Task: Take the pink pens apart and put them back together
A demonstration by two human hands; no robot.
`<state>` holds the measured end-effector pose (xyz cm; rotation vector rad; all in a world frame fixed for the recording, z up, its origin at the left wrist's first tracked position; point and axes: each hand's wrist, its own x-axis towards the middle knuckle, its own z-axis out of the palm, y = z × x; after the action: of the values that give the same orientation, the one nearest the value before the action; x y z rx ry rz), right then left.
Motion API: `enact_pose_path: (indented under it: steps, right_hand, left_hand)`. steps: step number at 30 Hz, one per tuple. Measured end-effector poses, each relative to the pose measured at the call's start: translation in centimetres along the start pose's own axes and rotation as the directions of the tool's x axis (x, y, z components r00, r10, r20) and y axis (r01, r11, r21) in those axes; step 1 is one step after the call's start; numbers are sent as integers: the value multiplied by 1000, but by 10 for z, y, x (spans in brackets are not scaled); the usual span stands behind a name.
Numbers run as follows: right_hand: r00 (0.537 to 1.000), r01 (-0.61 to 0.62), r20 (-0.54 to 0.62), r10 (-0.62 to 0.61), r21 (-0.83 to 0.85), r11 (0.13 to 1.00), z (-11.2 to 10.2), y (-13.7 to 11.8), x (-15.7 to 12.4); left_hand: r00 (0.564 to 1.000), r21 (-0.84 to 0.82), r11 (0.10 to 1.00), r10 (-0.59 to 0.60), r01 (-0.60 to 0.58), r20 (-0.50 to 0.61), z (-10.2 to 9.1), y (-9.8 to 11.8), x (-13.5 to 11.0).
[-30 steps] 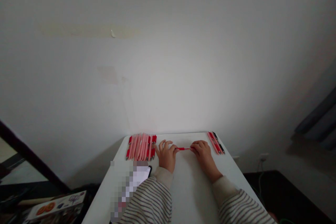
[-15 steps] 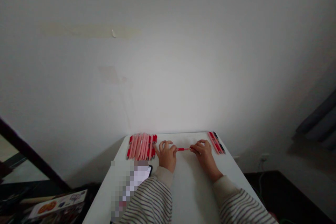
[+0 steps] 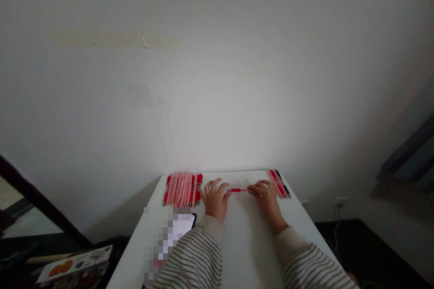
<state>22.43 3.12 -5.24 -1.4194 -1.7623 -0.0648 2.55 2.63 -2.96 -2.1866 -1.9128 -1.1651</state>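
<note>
A slim red pen [image 3: 237, 190] lies level across the middle of the white table, its left tip uncovered. My right hand [image 3: 266, 198] pinches the pen's right end between thumb and fingertips, which hide that end. My left hand [image 3: 216, 201] is beside the left tip with its fingers spread and its thumb apart from them. Left of that hand lies a row of several pink and red pens [image 3: 183, 189], side by side. A smaller group of pink, red and black pens [image 3: 280, 184] rests just beyond my right hand.
A phone [image 3: 179, 230], partly blurred out, lies on the table [image 3: 244, 253] by my left sleeve. The wall [image 3: 230, 99] rises behind the table's far edge. At lower left is a box with printed pictures [image 3: 76, 264]. A socket with a cord [image 3: 342, 201] is at the right.
My left hand's fingers have opened away from the pen's left end, uncovering its tip. The pen and my right fingertips have shifted slightly right and up.
</note>
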Motion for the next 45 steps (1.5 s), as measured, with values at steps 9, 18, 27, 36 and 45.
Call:
enact_pose_path:
  steps: [9, 18, 27, 36, 45]
  right_hand:
    - [1000, 9, 5, -9, -7, 1000, 0, 2, 0]
    - [1000, 19, -4, -19, -9, 1000, 3, 6, 0]
    - [1000, 4, 14, -4, -5, 1000, 1, 4, 0]
    - [1000, -9, 12, 9, -12, 1000, -1, 3, 1]
    - [1000, -14, 21, 14, 32, 999, 2, 4, 0]
  left_hand:
    - [1000, 5, 1000, -3, 3, 15, -1, 0, 0]
    - [1000, 24, 999, -25, 25, 18, -1, 2, -1]
    - [999, 29, 999, -24, 23, 27, -4, 4, -1]
    - [1000, 7, 1000, -1, 1, -13, -8, 6, 0]
    - [1000, 74, 997, 3, -2, -17, -7, 6, 0]
